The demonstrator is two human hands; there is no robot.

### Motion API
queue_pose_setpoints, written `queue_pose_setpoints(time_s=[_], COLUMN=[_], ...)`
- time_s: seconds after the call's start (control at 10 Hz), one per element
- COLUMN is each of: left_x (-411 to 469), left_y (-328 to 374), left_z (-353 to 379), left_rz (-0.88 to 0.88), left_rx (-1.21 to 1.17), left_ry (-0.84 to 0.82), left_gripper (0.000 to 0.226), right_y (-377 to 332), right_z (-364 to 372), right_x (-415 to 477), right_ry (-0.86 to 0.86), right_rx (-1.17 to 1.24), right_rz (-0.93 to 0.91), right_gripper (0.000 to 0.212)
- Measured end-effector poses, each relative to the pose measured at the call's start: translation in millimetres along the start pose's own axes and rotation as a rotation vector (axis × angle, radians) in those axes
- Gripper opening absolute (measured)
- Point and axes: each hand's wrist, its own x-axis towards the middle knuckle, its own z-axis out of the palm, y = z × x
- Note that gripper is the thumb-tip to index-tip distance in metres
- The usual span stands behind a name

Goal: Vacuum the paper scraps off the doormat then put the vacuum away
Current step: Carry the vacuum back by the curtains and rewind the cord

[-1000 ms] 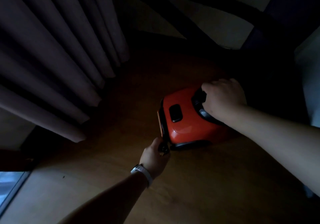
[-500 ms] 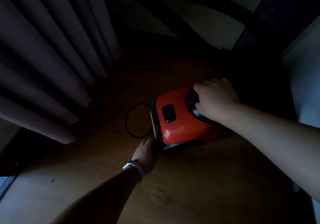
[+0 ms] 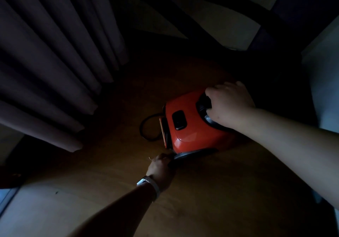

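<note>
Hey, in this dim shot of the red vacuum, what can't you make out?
Head view, very dim:
1. The left hand has its fingers hidden behind its own back; whether it holds anything at the lower corner of the vacuum is unclear.
2. The handle is mostly covered by the right hand gripping it.
3. The cord loop runs behind the vacuum body; its ends are hidden.
4. Darkness swallows everything beyond the vacuum.

Very dim, deep shadows, wide-angle edge bending, perhaps slight blur
</note>
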Motion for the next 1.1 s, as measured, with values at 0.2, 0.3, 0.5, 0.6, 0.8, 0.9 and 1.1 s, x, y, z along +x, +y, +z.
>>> queue_pose_setpoints(time_s=[0.2, 0.3, 0.5, 0.6, 0.8, 0.9, 1.1], left_x=[3, 9, 23, 35, 63, 64, 40], left_y=[-9, -11, -27, -40, -42, -41, -31], left_z=[-17, -28, -47, -54, -57, -57, -87], left_rz=[-0.053, -0.042, -0.231, -0.378, -0.379, -0.376, -0.254], left_rx=[-0.029, -0.114, -0.199, -0.220, -0.104, -0.034, -0.017], left_ry=[-0.020, 0.005, 0.111, 0.257, 0.161, 0.144, 0.145], left_gripper=[0.038, 0.023, 0.024, 0.042, 0.058, 0.043, 0.031], right_y=[1, 1, 1, 2, 3, 3, 11], right_z=[0, 0, 1, 0, 0, 0, -19], right_x=[-1, -1, 1, 1, 4, 5, 1], right_ry=[0.015, 0.008, 0.011, -0.001, -0.020, 0.002, -0.110], right_rx=[0.021, 0.027, 0.008, 0.001, -0.016, -0.028, 0.005], right_rz=[-0.005, -0.004, -0.008, -0.008, 0.001, -0.007, -0.119], right_gripper=[0.027, 0.029, 0.030, 0.032, 0.032, 0.029, 0.036])
